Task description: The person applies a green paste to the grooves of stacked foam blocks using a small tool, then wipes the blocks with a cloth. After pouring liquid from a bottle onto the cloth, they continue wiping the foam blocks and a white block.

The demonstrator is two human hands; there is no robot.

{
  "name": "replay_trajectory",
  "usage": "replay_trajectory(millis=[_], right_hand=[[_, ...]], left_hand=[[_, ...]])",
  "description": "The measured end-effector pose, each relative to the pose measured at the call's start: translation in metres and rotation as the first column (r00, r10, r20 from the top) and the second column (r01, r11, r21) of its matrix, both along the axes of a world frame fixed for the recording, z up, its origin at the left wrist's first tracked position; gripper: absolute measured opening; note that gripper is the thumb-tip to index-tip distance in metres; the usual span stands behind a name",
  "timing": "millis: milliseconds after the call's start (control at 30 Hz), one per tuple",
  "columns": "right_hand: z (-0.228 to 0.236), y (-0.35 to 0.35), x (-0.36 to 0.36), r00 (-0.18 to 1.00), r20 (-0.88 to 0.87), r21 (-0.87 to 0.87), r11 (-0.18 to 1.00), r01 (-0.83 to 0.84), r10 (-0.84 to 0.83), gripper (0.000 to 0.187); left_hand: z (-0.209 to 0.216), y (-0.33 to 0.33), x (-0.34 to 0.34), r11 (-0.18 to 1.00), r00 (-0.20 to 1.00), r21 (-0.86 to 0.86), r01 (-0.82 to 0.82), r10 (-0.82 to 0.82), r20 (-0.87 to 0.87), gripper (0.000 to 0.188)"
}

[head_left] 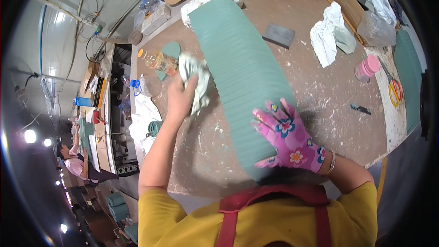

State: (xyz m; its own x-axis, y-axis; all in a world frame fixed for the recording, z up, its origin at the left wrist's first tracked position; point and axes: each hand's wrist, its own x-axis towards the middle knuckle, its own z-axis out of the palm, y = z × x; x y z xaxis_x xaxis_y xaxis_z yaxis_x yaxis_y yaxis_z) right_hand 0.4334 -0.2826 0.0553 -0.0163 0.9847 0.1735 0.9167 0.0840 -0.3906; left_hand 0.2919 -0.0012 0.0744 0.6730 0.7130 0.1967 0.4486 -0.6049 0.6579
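Head view: left hand [180,98], bare, clenches a white rag [197,84] against the left edge of a long green stack of sheets [240,73] lying on the desk [329,96], while the flower-gloved right hand [290,139] rests flat, fingers spread, on the stack's near end.

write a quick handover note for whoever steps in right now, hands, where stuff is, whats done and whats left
Left hand: bare, gripping a crumpled white rag, pressed at the left edge of the long green ribbed panel.
Right hand: in a pink flowered glove, flat on the near end of the panel, steadying it.
Panel lies lengthwise on the brown worktable, running away from the person.
Nearby: plastic bottle beside the rag, grey block and white cloth right of the panel, pink jar, yellow-handled scissors.
Done: cannot tell how much of the panel has been wiped.
Left: probably wiping along the rest of the surface.
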Motion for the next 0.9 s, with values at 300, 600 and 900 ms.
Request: replay_trajectory(millis=[300,600,900], right_hand=[[-0.002,-0.006,-0.002,0.999,-0.046,0.108,0.994,0.007,-0.002,0.086],[-0.002,-0.004,-0.001,1.0,0.023,0.037,0.999,-0.006,0.005,0.087],[0.001,-0.002,-0.003,0.999,0.045,0.043,0.999,-0.015,0.013,0.09]], left_hand=[[-0.025,-0.076,0.037,0.832,0.922,0.398,0.386,-0.332,-0.2,0.04],[0.037,-0.07,0.047,0.936,0.975,0.273,0.224,-0.214,-0.064,0.024],[-0.033,-0.044,0.027,0.94,0.988,0.317,0.128,-0.094,-0.12,0.034]])
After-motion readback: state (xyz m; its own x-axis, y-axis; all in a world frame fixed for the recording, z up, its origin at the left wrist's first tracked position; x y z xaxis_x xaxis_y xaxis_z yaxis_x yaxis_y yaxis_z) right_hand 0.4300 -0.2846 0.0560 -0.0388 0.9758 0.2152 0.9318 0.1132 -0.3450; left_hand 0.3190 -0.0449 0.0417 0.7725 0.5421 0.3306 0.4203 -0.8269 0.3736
